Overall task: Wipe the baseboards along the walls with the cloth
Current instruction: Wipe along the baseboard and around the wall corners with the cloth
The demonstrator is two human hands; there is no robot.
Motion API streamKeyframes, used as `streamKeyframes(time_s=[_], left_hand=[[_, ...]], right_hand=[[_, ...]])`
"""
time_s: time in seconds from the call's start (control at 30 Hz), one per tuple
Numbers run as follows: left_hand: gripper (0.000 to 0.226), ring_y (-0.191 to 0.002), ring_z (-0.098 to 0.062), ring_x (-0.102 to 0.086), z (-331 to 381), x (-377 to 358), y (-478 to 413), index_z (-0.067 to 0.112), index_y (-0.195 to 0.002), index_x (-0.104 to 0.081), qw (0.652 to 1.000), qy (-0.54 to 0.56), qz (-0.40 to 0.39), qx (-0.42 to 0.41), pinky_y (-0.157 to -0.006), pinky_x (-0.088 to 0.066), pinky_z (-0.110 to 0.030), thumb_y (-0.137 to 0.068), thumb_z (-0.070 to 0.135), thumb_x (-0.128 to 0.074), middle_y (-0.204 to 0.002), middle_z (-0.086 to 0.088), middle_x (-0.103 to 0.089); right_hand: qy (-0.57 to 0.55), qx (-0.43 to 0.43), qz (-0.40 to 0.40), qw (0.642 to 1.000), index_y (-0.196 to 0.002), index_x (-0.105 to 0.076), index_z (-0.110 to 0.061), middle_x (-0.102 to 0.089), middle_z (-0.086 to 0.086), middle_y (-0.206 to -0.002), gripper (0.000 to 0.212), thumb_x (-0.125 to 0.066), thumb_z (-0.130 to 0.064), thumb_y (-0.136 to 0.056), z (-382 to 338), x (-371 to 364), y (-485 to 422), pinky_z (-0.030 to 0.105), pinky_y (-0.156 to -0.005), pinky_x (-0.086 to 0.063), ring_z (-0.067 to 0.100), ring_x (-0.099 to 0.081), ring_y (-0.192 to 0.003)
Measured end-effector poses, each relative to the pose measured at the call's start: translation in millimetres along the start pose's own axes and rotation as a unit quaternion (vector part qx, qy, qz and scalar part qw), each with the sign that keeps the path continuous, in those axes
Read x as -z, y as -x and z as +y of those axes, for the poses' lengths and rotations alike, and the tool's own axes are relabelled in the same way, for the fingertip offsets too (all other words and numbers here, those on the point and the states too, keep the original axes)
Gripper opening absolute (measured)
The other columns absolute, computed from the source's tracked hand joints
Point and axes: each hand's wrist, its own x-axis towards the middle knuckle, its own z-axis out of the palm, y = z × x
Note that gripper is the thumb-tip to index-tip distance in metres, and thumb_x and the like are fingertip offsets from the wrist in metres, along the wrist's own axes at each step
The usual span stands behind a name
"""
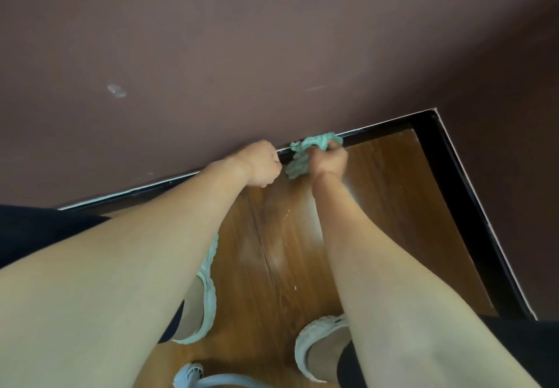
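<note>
Fingers (334, 147) of right hand (329, 162) clenched around crumpled mint-green terry cloth (304, 153), cloth bunched against glossy black baseboard (381, 131) at foot of far wall, short of room corner. Fingers of left hand (261, 163) curled into fist, nothing seen held, knuckles at same baseboard just beside cloth, apart from it. Beyond: matt mauve-brown painted wall (272, 39), brown wood-plank floor (378, 194). Below: pale green perforated clogs (209, 297) on both feet.
</note>
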Motion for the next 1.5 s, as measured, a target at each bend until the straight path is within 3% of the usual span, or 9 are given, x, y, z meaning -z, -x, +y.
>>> streamKeyframes(time_s=[0.13,0.3,0.5,0.63,0.83,0.97,1.03,1.13,1.5], left_hand=[[0.028,-0.089,-0.027,-0.075,-9,2,5,0.004,-0.099,-0.072,1.000,-0.005,-0.028,-0.002,-0.091,-0.058,-0.039,-0.096,0.016,-0.047,-0.089,-0.009,-0.078],[0.030,-0.088,-0.030,-0.075,-21,5,8,0.002,-0.093,-0.072,0.995,-0.073,-0.059,0.016,-0.090,-0.059,-0.042,-0.092,0.014,-0.045,-0.090,-0.011,-0.078],[0.030,-0.095,-0.029,-0.073,-15,4,8,0.000,-0.103,-0.072,0.997,-0.050,-0.059,0.023,-0.093,-0.058,-0.039,-0.098,0.012,-0.045,-0.100,-0.011,-0.076],[0.032,-0.093,-0.031,-0.074,-19,6,8,0.003,-0.099,-0.073,0.998,-0.043,-0.051,0.018,-0.094,-0.057,-0.042,-0.094,0.016,-0.045,-0.093,-0.011,-0.077],[0.026,-0.085,-0.031,-0.074,-19,6,8,0.004,-0.084,-0.070,0.999,-0.049,-0.007,0.008,-0.087,-0.060,-0.045,-0.088,0.013,-0.045,-0.085,-0.013,-0.076],[0.027,-0.086,-0.031,-0.073,-22,8,8,0.003,-0.090,-0.071,0.999,-0.040,0.001,0.019,-0.086,-0.059,-0.042,-0.091,0.014,-0.045,-0.087,-0.012,-0.076],[0.030,-0.084,-0.030,-0.075,-29,9,6,0.004,-0.088,-0.073,0.999,-0.042,-0.008,0.024,-0.087,-0.060,-0.044,-0.087,0.014,-0.045,-0.084,-0.011,-0.077],[0.031,-0.084,-0.030,-0.075,-33,9,6,0.005,-0.090,-0.074,0.998,-0.041,-0.015,0.035,-0.088,-0.060,-0.043,-0.087,0.016,-0.046,-0.083,-0.010,-0.077],[0.028,-0.088,-0.033,-0.074,-14,5,2,0.003,-0.093,-0.073,0.999,-0.026,-0.015,0.021,-0.088,-0.060,-0.045,-0.087,0.011,-0.047,-0.086,-0.014,-0.077]], right_hand=[[0.069,0.000,-0.022,0.997,-0.108,-0.059,-0.003,-0.069,0.010,-0.104,0.021,-0.066,-0.010,-0.089,0,-10,11,0.034,-0.092,-0.053,0.029,-0.067,-0.100],[0.120,-0.010,-0.179,0.976,-0.085,-0.056,-0.014,-0.068,0.005,-0.081,0.014,-0.069,-0.008,-0.088,6,-33,41,0.021,-0.058,-0.051,0.018,-0.062,-0.066],[0.039,0.007,-0.079,0.996,-0.086,-0.066,-0.012,-0.070,0.002,-0.085,0.015,-0.064,0.002,-0.083,13,-24,16,0.034,-0.087,-0.058,0.021,-0.068,-0.085],[-0.015,-0.034,-0.038,0.999,-0.141,-0.045,-0.006,-0.059,0.005,-0.125,0.049,-0.057,-0.002,-0.094,9,-11,2,0.037,-0.111,-0.041,0.022,-0.056,-0.119],[0.155,-0.025,-0.206,0.966,-0.105,-0.048,-0.015,-0.066,0.011,-0.109,0.021,-0.058,-0.007,-0.089,29,-36,33,0.041,-0.088,-0.055,0.027,-0.065,-0.096],[0.080,-0.004,-0.163,0.983,-0.084,-0.052,-0.016,-0.067,0.010,-0.098,0.019,-0.059,0.001,-0.088,26,-41,34,0.037,-0.088,-0.053,0.024,-0.064,-0.090],[0.026,0.000,-0.069,0.997,-0.100,-0.057,-0.009,-0.067,0.013,-0.107,0.013,-0.059,-0.001,-0.090,21,-31,17,0.031,-0.088,-0.052,0.027,-0.065,-0.099],[0.057,0.005,0.007,0.998,-0.141,-0.040,-0.007,-0.055,0.018,-0.136,0.050,-0.059,-0.014,-0.096,12,-10,-7,0.036,-0.107,-0.043,0.031,-0.056,-0.123],[0.111,-0.003,-0.127,0.986,-0.152,-0.025,-0.011,-0.044,0.014,-0.149,0.066,-0.057,-0.009,-0.094,18,-29,-1,0.042,-0.114,-0.038,0.030,-0.047,-0.135]])
